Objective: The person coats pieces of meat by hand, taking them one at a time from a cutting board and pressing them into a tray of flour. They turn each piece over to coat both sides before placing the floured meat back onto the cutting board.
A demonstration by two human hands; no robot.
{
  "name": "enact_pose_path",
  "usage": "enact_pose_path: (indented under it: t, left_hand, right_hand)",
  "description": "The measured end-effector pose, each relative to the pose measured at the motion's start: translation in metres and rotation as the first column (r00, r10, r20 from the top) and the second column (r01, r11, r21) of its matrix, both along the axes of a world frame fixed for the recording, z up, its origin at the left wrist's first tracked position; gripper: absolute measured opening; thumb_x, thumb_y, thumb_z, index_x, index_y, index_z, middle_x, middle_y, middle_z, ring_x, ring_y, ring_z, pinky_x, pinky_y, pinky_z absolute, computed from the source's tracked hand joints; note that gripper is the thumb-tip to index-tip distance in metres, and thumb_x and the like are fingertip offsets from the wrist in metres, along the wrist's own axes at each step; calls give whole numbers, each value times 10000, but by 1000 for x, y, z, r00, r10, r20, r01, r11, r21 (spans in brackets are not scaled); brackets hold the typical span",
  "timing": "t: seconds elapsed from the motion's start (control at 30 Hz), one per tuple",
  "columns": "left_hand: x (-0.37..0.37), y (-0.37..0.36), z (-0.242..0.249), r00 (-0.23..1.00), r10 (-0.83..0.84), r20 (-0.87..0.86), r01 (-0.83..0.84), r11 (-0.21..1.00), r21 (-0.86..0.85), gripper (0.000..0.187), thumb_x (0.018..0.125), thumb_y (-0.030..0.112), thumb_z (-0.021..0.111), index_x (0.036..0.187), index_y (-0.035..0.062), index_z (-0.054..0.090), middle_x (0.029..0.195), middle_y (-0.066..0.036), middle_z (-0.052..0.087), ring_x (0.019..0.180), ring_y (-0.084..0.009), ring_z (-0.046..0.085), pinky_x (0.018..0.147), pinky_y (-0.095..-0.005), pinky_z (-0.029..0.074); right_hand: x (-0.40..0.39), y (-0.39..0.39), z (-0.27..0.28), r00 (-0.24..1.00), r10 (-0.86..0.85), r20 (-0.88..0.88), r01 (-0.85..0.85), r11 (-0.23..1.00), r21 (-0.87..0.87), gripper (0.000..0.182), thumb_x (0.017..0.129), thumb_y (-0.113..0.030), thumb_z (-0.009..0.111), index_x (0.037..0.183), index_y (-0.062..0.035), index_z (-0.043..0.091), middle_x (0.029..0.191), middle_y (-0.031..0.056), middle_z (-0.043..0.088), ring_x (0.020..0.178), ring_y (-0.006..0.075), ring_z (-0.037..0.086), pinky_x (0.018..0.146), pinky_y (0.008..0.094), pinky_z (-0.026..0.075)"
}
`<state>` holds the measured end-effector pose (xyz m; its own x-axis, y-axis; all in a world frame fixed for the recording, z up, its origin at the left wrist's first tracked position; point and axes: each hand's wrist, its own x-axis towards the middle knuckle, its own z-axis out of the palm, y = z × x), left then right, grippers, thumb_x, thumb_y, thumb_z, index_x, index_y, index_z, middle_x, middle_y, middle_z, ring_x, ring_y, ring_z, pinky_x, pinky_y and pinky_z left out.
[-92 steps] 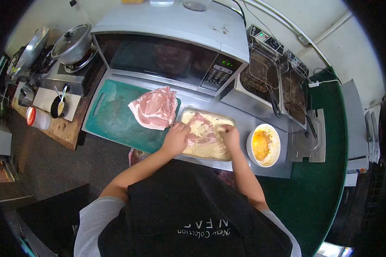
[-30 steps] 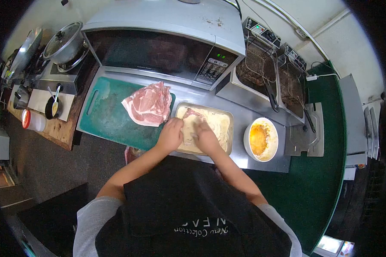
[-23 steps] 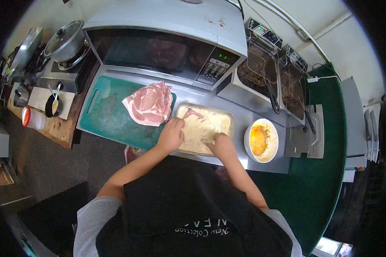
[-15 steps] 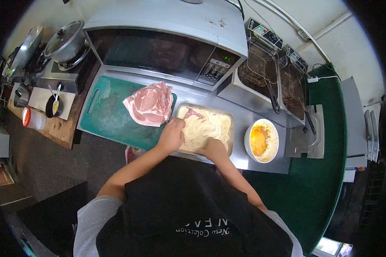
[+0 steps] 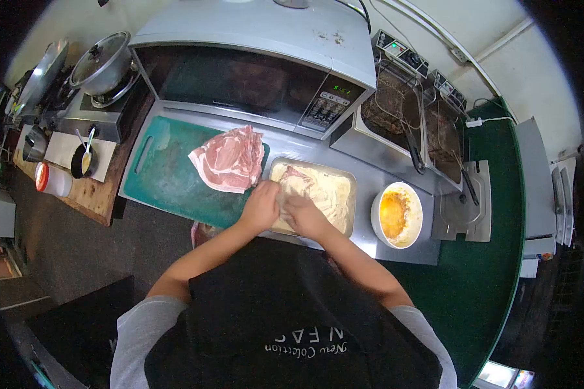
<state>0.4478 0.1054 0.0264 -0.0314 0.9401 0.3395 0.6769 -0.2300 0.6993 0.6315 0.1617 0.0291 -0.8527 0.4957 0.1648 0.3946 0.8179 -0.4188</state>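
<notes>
In the head view, the left hand [image 5: 261, 206] rests at the left side of a metal tray [image 5: 355, 201], its fingers bent and drawn together over the rim; their tips are hidden, so whether they grip anything I cannot tell. The right hand [image 5: 307, 216] is inside the tray, low over the pale flour [image 5: 333, 198], reaching leftward until its fingers come just beside the left hand. Those fingers are blurred, and I cannot tell whether they are apart, together or clamped on something. A slice of raw meat [image 5: 295, 175] lies in the tray, mostly buried in flour, with a pinkish part showing near the far left corner. Left of the tray, a stack of raw meat slices [image 5: 228, 161] sits at the right end of a green cutting board [image 5: 165, 181]. To the tray's right, apart from it, stands a white bowl [image 5: 376, 222] with yellow beaten egg [image 5: 393, 217] in it. Tray, board and bowl share a stainless steel surface [image 5: 428, 253]. Behind them are a microwave oven [image 5: 233, 81] and, to its right, a deep fryer [image 5: 365, 148] with wire baskets. On the far left, a lidded pot [image 5: 100, 71] stands on a stove.
</notes>
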Motion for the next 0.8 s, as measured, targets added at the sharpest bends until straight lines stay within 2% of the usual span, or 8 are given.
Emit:
enact_pose_path:
  t: [0.07,0.17,0.27,0.37,0.47,0.57,0.77,0.8]
  left_hand:
    - [0,0,3,1000,-4,4,4,1000,-19,268,736,-31,537,1000,-7,506,1002,-229,554,1031,-429,533,897,-505,440]
    - [0,0,3,1000,-5,3,5,1000,-29,269,734,-35,536,1000,-6,505,1005,-226,555,1031,-426,534,899,-500,440]
    - [1,-2,6,1000,6,12,-5,999,-31,275,730,-40,539,1001,-6,505,1007,-223,555,1029,-422,536,902,-498,439]
    - [2,0,4,1000,12,-1,-12,1000,-9,275,725,-48,538,994,-6,506,1000,-223,556,1024,-423,537,895,-496,442]
    - [0,-1,12,1000,-11,-4,11,1000,-9,264,722,-52,533,981,-5,509,987,-224,557,1014,-425,539,884,-492,447]
    - [1,1,11,1000,-8,-16,7,1000,-5,252,721,-52,529,968,-5,510,978,-220,560,1004,-423,543,870,-492,452]
    - [1,-1,8,1000,15,-15,-15,1000,-24,251,729,-47,542,974,2,516,981,-208,567,1005,-411,550,869,-493,457]
    - [2,-1,8,1000,19,6,-19,999,-34,260,730,-50,538,986,-2,522,990,-219,564,1004,-422,546,870,-497,454]
  right_hand:
    - [16,-2,10,982,171,76,-163,981,-107,288,770,-121,664,1045,-45,698,1205,181,637,1164,368,578,1001,431,475]
    - [42,6,37,951,191,244,-130,960,-246,313,779,-127,643,1079,-57,698,1279,160,615,1220,348,555,1033,441,456]
    - [44,3,64,893,58,446,60,968,-246,340,804,-112,608,1133,-72,686,1353,119,589,1284,311,520,1062,436,434]
    - [39,-1,51,940,308,149,-310,951,-10,363,851,-101,554,1193,-124,673,1356,54,594,1299,286,507,1068,420,424]
    - [23,3,53,888,420,187,-429,903,5,375,884,-140,526,1230,-191,663,1384,2,577,1322,258,485,1083,405,407]
    - [17,15,46,797,477,370,-516,857,6,381,897,-189,514,1246,-238,660,1412,-7,555,1333,244,476,1084,405,402]
    - [8,32,45,727,526,441,-583,812,-7,258,916,-205,526,1084,-172,719,1227,30,670,1209,251,569,977,349,479]
    - [10,33,40,794,494,355,-513,857,-45,232,911,-192,538,1051,-163,722,1174,49,681,1159,261,587,951,357,491]
